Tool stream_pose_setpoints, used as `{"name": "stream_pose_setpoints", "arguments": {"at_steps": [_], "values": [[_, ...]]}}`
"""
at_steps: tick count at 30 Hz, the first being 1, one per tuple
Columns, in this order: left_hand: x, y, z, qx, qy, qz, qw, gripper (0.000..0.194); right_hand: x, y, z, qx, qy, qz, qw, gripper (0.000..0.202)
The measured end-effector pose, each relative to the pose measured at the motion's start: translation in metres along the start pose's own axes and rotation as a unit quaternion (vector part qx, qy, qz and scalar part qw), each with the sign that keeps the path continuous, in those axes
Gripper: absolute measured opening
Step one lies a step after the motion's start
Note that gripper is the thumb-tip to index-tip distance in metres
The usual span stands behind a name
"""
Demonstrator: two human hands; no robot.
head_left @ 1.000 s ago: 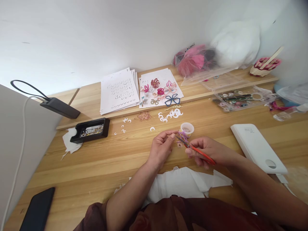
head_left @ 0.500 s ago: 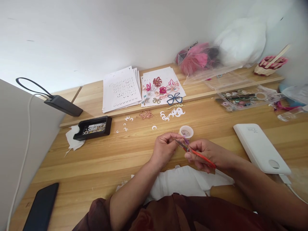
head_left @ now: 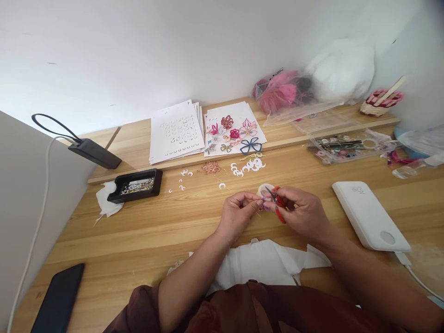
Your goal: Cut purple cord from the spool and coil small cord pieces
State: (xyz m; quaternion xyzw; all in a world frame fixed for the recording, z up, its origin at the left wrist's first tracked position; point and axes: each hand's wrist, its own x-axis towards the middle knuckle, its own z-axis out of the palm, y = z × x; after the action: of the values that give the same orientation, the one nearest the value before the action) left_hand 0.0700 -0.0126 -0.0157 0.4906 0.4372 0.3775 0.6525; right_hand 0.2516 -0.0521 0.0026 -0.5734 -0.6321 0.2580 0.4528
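Note:
My left hand [head_left: 236, 213] is closed in a pinch on a small purple thread piece [head_left: 266, 207], most of it hidden by the fingers. Red-handled scissors [head_left: 280, 216] are tucked in my right hand [head_left: 307, 213], their dark blades pointing up and to the left. The thumb and fingertips of that hand also reach the purple piece. Just behind the fingertips stands a small round white container [head_left: 263, 189], partly covered by the blades. White crescent cut-outs [head_left: 255, 164] and copper-coloured thread rings [head_left: 211, 168] lie farther back on the table.
Thread flowers [head_left: 234, 133] rest on white paper beside punched sheets [head_left: 178, 132] on the raised ledge. A black bead tray [head_left: 137, 185] is at left, a clear parts box [head_left: 347, 147] and white power bank [head_left: 373, 215] at right. White cloth [head_left: 256, 263] lies in front of me.
The scissors have swung from lying across toward my left fingers to being tucked in my right palm, blades upward. My right fingertips have come to the purple piece. The view shifted slightly.

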Motion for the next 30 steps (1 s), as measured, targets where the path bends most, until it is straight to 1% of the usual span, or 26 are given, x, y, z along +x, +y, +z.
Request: {"name": "stream_pose_setpoints", "arguments": {"at_steps": [2,5,7,9,13,16,19,22,24,26,28,30], "values": [[0.0,0.0,0.0,-0.009,0.002,0.003,1.0,0.039,0.0,0.001,0.004,-0.019,-0.006,-0.042,0.999,0.01],[-0.001,0.001,0.002,-0.03,-0.001,0.008,1.0,0.04,0.001,0.001,0.008,-0.041,-0.003,-0.068,0.997,0.016],[-0.003,0.002,0.004,-0.049,-0.009,0.008,0.999,0.041,0.0,0.003,0.008,-0.069,-0.001,-0.087,0.994,0.012],[-0.003,0.002,0.007,-0.077,-0.021,0.003,0.997,0.043,-0.001,0.006,0.007,-0.103,0.008,-0.117,0.988,0.007],[0.001,-0.001,0.008,-0.141,-0.021,-0.016,0.99,0.051,-0.001,0.015,0.006,-0.172,0.033,-0.173,0.969,0.008],[0.004,-0.001,0.005,-0.17,-0.023,-0.012,0.985,0.053,0.001,0.02,0.005,-0.21,0.048,-0.198,0.956,0.009],[0.002,0.005,0.005,-0.172,-0.03,-0.007,0.985,0.052,0.002,0.023,0.003,-0.234,0.056,-0.213,0.947,0.01],[-0.004,0.013,0.002,-0.131,-0.02,-0.009,0.991,0.05,0.002,0.026,0.001,-0.243,0.051,-0.217,0.944,0.011],[-0.01,0.021,-0.007,-0.082,0.001,-0.018,0.996,0.046,0.001,0.029,-0.001,-0.249,0.054,-0.202,0.946,0.011],[-0.018,0.029,-0.026,-0.039,0.029,-0.026,0.998,0.042,0.001,0.031,-0.003,-0.254,0.067,-0.173,0.949,0.012],[-0.028,0.038,-0.057,-0.013,0.062,-0.032,0.997,0.042,0.001,0.032,-0.006,-0.258,0.077,-0.14,0.953,0.016],[-0.039,0.046,-0.096,0.017,0.13,-0.016,0.991,0.038,0.002,0.031,-0.008,-0.257,0.082,-0.112,0.956,0.017]]}}
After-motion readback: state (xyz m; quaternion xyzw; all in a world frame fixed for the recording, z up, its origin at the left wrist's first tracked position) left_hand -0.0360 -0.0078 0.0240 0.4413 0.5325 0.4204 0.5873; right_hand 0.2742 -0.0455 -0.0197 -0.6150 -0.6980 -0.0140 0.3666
